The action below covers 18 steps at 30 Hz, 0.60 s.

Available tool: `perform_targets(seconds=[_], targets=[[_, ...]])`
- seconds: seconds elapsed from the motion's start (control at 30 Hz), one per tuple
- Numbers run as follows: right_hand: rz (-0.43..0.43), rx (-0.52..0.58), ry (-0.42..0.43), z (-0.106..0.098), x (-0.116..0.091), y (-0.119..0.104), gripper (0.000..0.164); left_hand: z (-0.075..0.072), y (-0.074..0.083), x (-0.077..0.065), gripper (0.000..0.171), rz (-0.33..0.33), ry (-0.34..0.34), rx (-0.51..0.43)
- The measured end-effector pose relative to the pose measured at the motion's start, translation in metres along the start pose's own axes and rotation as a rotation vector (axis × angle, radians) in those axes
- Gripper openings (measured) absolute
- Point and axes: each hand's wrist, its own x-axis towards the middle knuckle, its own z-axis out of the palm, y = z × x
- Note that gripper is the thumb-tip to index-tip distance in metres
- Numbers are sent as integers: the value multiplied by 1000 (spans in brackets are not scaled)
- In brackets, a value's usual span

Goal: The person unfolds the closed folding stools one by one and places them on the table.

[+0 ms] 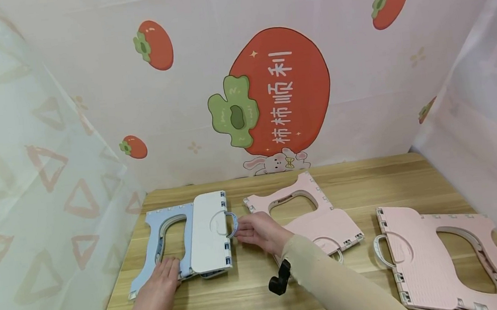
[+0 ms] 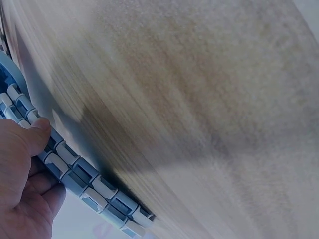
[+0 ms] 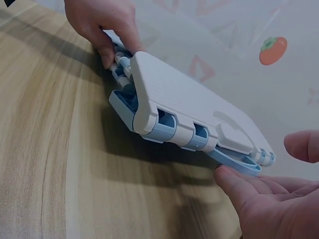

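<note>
A folded step stool [image 1: 208, 228], white on its top panel and light blue on its leg frame, is at the left of the table in the head view. My left hand [image 1: 157, 288] grips its near hinged edge, thumb on one side and fingers on the other, as the left wrist view shows. Shadow lies beneath the stool, and it looks tilted off the table in the right wrist view. My right hand [image 1: 262, 231] is at the blue carry handle [image 3: 234, 162]; its fingertips touch the loop from below, while the thumb stands apart.
Two pink folded step stools lie on the wooden table [image 1: 227, 307]: one pink stool [image 1: 302, 227] behind my right forearm, another pink stool [image 1: 420, 258] at the right. A persimmon-printed cloth [image 1: 189, 96] hangs behind, with cloth at both sides.
</note>
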Motion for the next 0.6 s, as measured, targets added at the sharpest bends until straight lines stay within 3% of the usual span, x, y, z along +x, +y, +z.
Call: perform_targets(seconds=[0.2,0.6], targets=[[-9,0,-3,2,-3,-3,38,-1,0,0,48,-12,-20,-5],[-29,35,-24,-1,-6,-7,37,-1,3,2,50,-3,21,-25]])
